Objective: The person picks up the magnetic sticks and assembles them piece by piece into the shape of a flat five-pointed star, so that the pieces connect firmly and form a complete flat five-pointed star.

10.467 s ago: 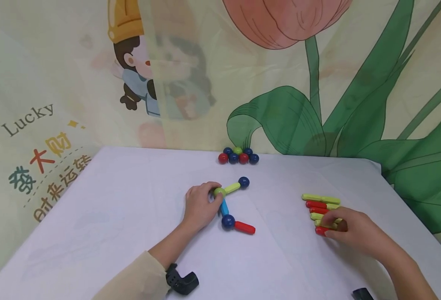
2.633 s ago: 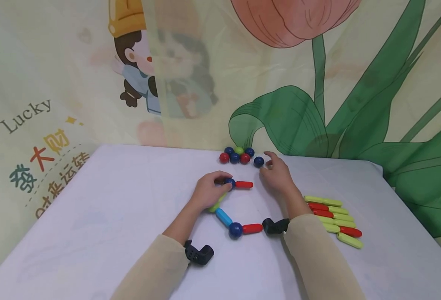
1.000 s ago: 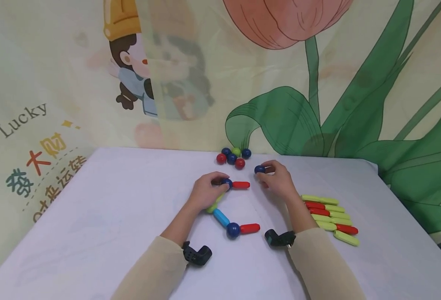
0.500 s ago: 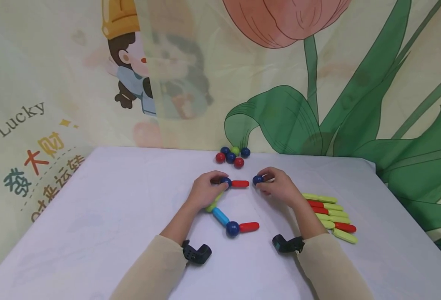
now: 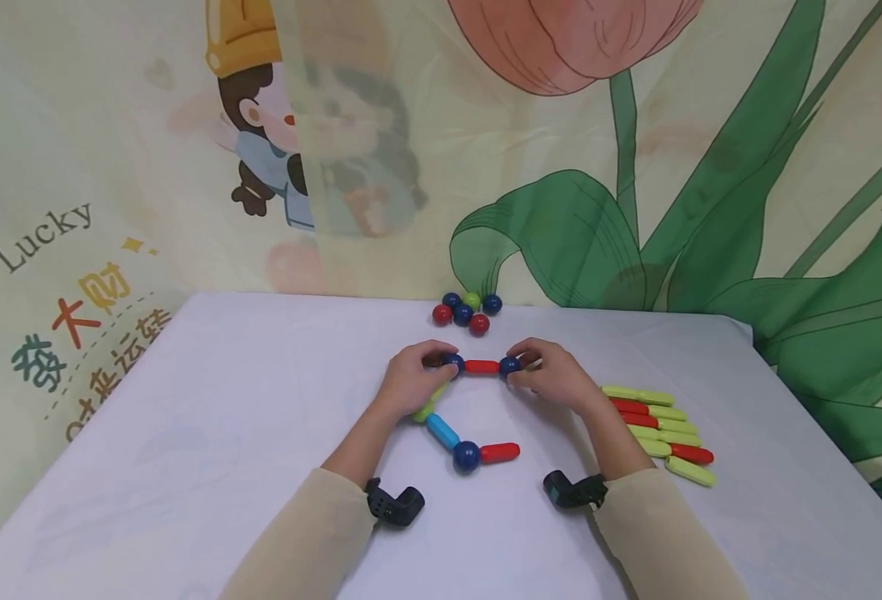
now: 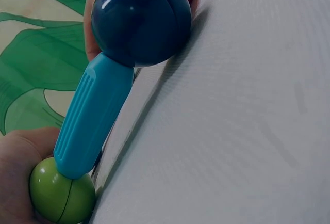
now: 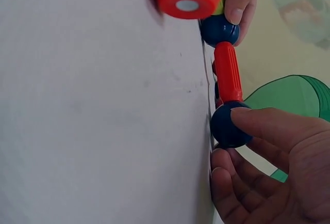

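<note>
My left hand (image 5: 409, 380) pinches a dark blue ball (image 5: 453, 364) at the upper corner of a chain of magnetic rods and balls. From that ball a red rod (image 5: 482, 367) runs right to another blue ball (image 5: 510, 367), which my right hand (image 5: 553, 373) pinches between thumb and fingers. In the right wrist view the red rod (image 7: 228, 72) touches both balls. A green ball (image 6: 62, 190), partly behind my left hand, joins a light blue rod (image 5: 443, 432). Below it, a blue ball (image 5: 467, 457) bears a second red rod (image 5: 500, 452) with its right end free.
Several loose blue, red and green balls (image 5: 463, 314) lie together at the table's back edge. To the right, beside my right forearm, lie rows of yellow-green and red rods (image 5: 662, 429). A printed cloth (image 5: 381, 150) hangs behind the white table (image 5: 186, 467).
My right hand took a blue ball from the back group and brought it nearer and left. That ball now meets the red rod's free end. My left hand stays nearly still over the last second.
</note>
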Demonstrator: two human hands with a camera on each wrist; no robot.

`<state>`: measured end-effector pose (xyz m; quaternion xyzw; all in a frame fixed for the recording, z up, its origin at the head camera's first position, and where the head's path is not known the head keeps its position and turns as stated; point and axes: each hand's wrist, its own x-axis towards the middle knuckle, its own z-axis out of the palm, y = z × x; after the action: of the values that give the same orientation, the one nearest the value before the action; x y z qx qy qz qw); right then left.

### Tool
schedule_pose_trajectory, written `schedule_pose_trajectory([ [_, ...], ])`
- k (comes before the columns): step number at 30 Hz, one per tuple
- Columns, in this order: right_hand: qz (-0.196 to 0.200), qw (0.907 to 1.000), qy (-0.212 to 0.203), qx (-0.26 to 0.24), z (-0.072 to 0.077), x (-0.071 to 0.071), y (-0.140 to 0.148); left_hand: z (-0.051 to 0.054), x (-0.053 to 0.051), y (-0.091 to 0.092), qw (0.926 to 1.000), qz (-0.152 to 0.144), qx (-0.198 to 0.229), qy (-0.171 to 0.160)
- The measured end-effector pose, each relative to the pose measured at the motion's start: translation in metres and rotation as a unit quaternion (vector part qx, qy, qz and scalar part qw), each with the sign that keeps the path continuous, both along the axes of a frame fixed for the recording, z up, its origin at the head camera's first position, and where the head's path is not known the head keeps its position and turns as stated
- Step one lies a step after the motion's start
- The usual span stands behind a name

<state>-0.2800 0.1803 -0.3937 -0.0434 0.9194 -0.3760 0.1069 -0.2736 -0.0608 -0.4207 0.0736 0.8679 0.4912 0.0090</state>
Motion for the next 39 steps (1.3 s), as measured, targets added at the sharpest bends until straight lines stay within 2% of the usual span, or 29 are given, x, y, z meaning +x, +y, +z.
schedule_pose_trajectory([
  [10,-0.005,1.0000,-0.002,-0.006,0.002,0.006,0.004,0.003,0.002,0.001,1.0000,0.003,-0.003,-0.005],
  [22,-0.018,0.9998,0.009,-0.006,0.003,0.022,0.009,0.003,0.002,0.001,1.0000,0.003,-0.005,-0.003],
  [33,-0.019,0.9991,0.036,-0.010,0.004,0.047,0.023,0.001,0.003,0.003,0.9999,0.006,-0.008,-0.004],
  [39,-0.019,0.9969,0.076,-0.007,0.008,0.061,0.030,0.002,0.002,0.002,0.9999,0.006,-0.011,-0.002],
])
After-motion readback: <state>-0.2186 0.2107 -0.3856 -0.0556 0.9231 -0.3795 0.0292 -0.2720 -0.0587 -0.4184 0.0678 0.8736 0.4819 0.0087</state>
